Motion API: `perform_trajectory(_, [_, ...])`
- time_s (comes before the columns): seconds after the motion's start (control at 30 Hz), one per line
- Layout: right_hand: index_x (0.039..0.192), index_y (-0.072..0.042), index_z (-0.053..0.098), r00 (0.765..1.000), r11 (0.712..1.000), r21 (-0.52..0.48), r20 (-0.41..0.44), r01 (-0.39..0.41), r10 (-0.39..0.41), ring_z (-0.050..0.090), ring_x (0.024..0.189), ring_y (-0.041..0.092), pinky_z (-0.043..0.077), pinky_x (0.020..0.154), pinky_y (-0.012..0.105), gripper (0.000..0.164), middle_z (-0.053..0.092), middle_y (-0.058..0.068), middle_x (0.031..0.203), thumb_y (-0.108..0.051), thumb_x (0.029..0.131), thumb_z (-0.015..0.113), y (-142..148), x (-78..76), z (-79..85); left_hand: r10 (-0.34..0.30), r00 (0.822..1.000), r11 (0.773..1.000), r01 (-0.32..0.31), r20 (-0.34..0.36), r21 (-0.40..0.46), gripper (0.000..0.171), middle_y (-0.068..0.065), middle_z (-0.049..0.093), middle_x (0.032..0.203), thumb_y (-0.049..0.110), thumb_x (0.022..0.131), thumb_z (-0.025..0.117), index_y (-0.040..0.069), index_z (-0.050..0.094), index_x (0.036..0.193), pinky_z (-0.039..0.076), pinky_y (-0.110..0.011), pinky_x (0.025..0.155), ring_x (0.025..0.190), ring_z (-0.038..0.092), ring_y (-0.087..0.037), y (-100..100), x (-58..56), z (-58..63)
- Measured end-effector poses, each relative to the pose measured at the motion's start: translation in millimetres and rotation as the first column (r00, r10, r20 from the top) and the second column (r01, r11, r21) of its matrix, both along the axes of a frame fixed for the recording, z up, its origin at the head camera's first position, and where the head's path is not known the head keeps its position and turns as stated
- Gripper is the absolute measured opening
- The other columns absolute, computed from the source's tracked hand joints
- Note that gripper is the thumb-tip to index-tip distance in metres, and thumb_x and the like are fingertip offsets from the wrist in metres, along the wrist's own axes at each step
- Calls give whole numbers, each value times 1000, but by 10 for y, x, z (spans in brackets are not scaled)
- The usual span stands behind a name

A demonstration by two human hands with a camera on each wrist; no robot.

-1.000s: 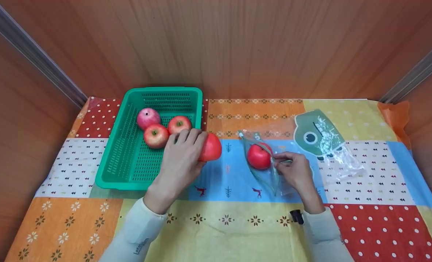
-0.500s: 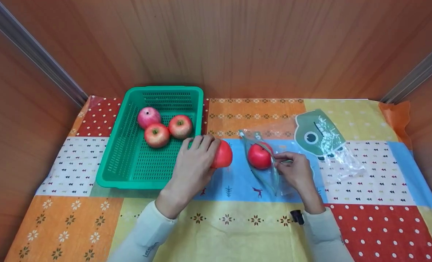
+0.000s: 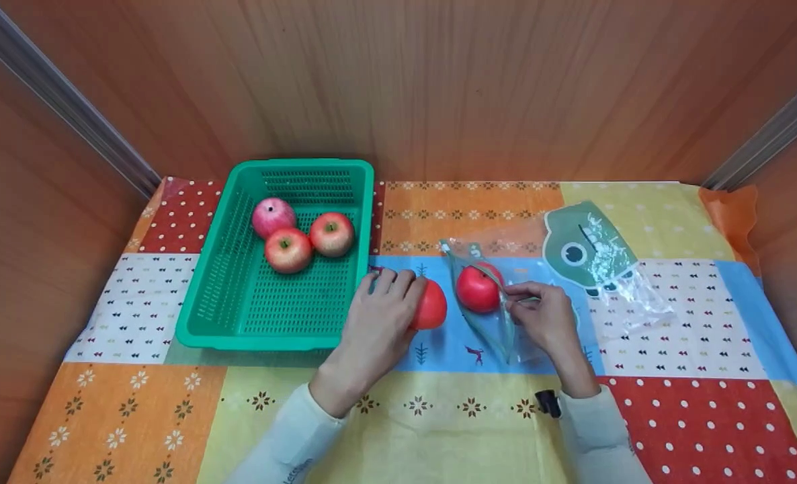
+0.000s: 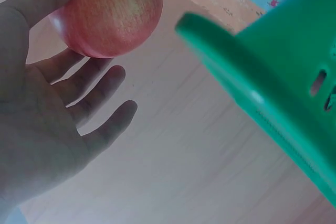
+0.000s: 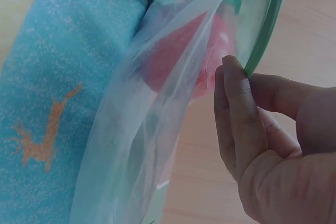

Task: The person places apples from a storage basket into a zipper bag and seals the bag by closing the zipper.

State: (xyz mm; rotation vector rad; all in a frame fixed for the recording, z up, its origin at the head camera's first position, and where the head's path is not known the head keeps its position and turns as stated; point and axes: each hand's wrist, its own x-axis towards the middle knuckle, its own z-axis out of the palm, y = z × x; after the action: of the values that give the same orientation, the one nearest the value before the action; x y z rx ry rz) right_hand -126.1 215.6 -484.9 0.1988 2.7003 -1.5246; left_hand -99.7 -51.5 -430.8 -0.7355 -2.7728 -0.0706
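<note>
My left hand [image 3: 384,316] grips a red apple [image 3: 431,306] between thumb and fingers, just right of the green basket. In the left wrist view that apple [image 4: 118,14] shows its stem beside the thumb, and the other fingers spread below it. My right hand [image 3: 545,316] pinches the green-edged mouth of a clear zip bag [image 3: 506,336], which gapes toward the left. Inside the bag, near its mouth, lies another red apple [image 3: 478,289]. From the right wrist, the thumb and fingers [image 5: 239,103] meet on the bag's green rim, with the bagged apple [image 5: 184,51] behind the film.
A green plastic basket [image 3: 190,323] stands at the left with three apples [image 3: 288,250] in it. The bag's frog print [image 3: 573,242] spreads over the cloth to the right. A patchwork tablecloth [image 3: 405,430] covers the table, with wooden panels [image 3: 439,87] behind and at both sides.
My left hand has carried its apple from over the basket's right rim rightward and nearer to me, close to the bag's mouth. The right hand and bag have stayed in place.
</note>
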Motion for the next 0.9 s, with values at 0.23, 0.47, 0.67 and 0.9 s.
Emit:
perform_trajectory(0.23, [118, 4, 77, 1000, 1000, 14, 14, -6, 5, 78, 89, 29, 59, 72, 18, 24, 76, 22, 108, 4, 96, 69, 0, 18, 3, -16, 998, 1000, 15, 67, 12, 70, -7, 67, 128, 26, 75, 97, 15, 64, 136, 52, -52, 105, 118, 61, -26, 102, 10, -142])
perform_trajectory(0.47, [119, 4, 77, 1000, 1000, -13, 1, 10, -10, 78, 91, 31, 59, 73, 18, 24, 76, 22, 107, 6, 96, 68, -17, 35, -17, -12, 994, 1000, 10, 105, 18, 75, -6, 66, 131, 28, 75, 98, 16, 61, 139, 53, -51, 105, 120, 61, -25, 194, 5, -284])
perform_trajectory(0.67, [117, 4, 77, 1000, 999, -25, 1, 32, -32, 78, 91, 30, 60, 73, 19, 23, 76, 21, 107, 5, 96, 69, -31, 43, -22, -12, 993, 999, 7, 121, 36, 78, -6, 66, 133, 27, 74, 98, 16, 60, 140, 53, -51, 105, 122, 61, -25, 270, -13, -390])
perform_trajectory(0.9, [118, 5, 77, 999, 998, -44, -4, 44, -44, 78, 86, 26, 57, 70, 15, 23, 76, 22, 107, 5, 96, 69, -34, 41, -41, -22, 995, 999, 18, 94, 46, 77, -5, 66, 129, 29, 73, 98, 15, 61, 139, 54, -48, 102, 118, 61, -24, 339, -40, -466])
